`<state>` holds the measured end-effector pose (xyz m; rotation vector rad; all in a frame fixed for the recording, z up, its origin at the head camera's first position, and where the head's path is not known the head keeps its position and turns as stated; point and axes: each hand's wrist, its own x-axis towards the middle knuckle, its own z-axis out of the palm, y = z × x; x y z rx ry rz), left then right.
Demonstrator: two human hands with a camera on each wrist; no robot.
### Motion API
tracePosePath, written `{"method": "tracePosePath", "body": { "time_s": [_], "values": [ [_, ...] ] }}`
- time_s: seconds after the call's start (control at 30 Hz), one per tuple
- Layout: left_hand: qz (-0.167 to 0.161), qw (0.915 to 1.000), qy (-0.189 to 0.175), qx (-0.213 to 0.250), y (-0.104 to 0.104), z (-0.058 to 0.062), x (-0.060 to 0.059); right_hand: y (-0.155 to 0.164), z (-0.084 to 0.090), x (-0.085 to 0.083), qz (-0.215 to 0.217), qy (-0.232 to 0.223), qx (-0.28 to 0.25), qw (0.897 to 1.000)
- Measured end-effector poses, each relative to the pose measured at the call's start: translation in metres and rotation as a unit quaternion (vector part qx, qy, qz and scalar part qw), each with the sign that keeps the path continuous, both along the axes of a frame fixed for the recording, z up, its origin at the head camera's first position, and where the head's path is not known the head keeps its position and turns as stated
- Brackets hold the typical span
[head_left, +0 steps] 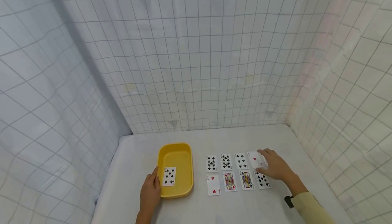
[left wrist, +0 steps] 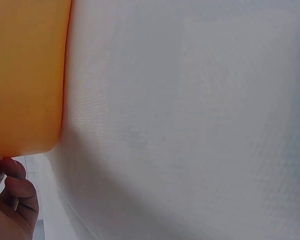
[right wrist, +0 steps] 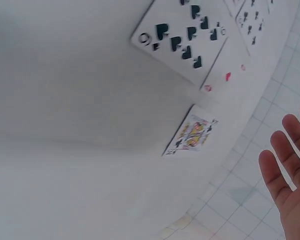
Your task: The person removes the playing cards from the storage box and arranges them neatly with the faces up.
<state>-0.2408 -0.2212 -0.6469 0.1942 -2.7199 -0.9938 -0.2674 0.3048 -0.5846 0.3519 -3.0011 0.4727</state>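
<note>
Our right hand (head_left: pixel 274 166) hovers flat over the far right end of the card grid, fingers straight and spread, gripping nothing. Its fingertips lie over the red-pipped card (head_left: pixel 255 159) at the 2 o'clock corner of the layout; from the wrist view the palm is clear of the cloth, so we cannot tell whether the fingers actually touch that card. Our left hand (head_left: pixel 150 190) rests against the near left side of the yellow tray (head_left: pixel 161 156), at 9 o'clock from the cards; the thumb lies along the rim, but we cannot tell how its fingers sit on the wall. One black-pipped card (head_left: pixel 169 176) already lies face up inside the tray.

We judge the main risk to be a thin card lying flat on the white worktop (head_left: pixel 137 156): with nothing to get under, a straight-fingered pick could slide it into its neighbours. The nine of spades (head_left: pixel 262 179) sits just at 6 o'clock from it, partly under our palm, and a sweep of the wrist could drag it askew.

The other cards stand in two tidy rows towards 9 o'clock: three black-pipped cards behind, then a red two (head_left: pixel 213 184) and two court cards in front. Gridded white cloth walls close in on three sides.
</note>
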Motion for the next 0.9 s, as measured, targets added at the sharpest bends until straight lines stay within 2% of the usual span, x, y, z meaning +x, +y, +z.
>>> {"method": "tracePosePath", "body": {
  "time_s": [0.17, 0.27, 0.47, 0.67, 0.9],
  "values": [
    [-0.002, 1.0000, 0.000, -0.003, -0.003, 0.001, 0.000, -0.024, 0.010, -0.020, 0.024, 0.036, -0.001, 0.999],
    [-0.002, 1.0000, 0.001, 0.000, -0.004, 0.002, 0.000, -0.045, 0.023, -0.034, 0.046, 0.053, -0.007, 0.998],
    [0.004, 1.0000, 0.001, 0.003, -0.007, 0.004, -0.001, -0.100, 0.046, -0.057, 0.088, 0.043, -0.031, 0.995],
    [0.007, 0.9999, -0.006, 0.003, -0.005, -0.001, -0.002, -0.163, 0.050, -0.070, 0.119, 0.035, -0.033, 0.992],
    [0.007, 0.9999, -0.010, 0.008, -0.001, -0.005, -0.002, -0.226, 0.039, -0.080, 0.157, 0.004, -0.034, 0.987]
  ]
}}
